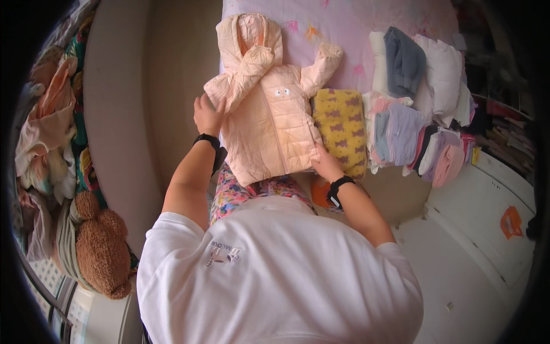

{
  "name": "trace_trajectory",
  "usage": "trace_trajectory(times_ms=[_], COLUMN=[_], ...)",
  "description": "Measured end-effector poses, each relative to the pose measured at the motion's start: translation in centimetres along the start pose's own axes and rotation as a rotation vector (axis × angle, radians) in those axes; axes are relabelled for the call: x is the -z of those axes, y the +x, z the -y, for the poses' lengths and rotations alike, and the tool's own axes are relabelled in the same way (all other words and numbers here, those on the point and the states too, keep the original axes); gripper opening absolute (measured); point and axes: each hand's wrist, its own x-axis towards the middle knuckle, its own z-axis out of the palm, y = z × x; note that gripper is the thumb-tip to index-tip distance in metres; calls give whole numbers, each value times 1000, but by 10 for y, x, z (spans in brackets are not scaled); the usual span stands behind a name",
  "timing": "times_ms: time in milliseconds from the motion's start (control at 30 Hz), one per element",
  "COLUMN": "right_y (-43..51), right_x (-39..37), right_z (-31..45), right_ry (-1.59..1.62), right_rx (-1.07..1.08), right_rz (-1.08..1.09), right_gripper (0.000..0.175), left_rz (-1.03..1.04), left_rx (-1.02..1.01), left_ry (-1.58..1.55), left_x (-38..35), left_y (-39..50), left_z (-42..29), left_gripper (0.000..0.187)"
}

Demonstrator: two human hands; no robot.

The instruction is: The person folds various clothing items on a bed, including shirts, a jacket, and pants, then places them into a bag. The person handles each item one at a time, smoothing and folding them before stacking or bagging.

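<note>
A peach hooded puffer jacket (262, 124) lies front side up at the near edge of a bed with a pink-lilac sheet (300, 30). Its left-hand sleeve in view is folded across the chest toward the hood, while the other sleeve sticks out to the right. My left hand (209, 112) touches the jacket's side below the folded sleeve, fingers spread; whether it grips the fabric is unclear. My right hand (325, 162) holds the lower right hem, thumb on top. Right beside the jacket lies a folded yellow cloth with a brown bear pattern (339, 129).
Folded clothes (401, 133) stand in piles on the right, with a blue-grey garment (404, 60) and a white pillow-like item (442, 77) behind them. On the far left are heaped clothes (47, 129) and a brown plush toy (103, 253). A white cabinet (481, 206) stands lower right.
</note>
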Motion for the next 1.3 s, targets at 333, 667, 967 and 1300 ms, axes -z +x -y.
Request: trace_trajectory(times_ms=[333, 667, 967, 1300], right_y=[71, 263, 252, 79], right_x=[62, 93, 118, 66], right_z=[21, 16, 28, 89], right_ry=[199, 952, 1688, 397], right_rx=[277, -361, -46, 975], right_rz=[-566, -500, -171, -211], right_gripper=[14, 62, 39, 53], left_rz=[144, 174, 442, 178], left_rx=[-786, -359, -1015, -468], left_ry=[-57, 69, 78, -74], left_x=[-19, 11, -2, -7], left_y=[-23, -57, -61, -59], left_z=[-49, 22, -20, -12], left_gripper=[14, 47, 65, 6])
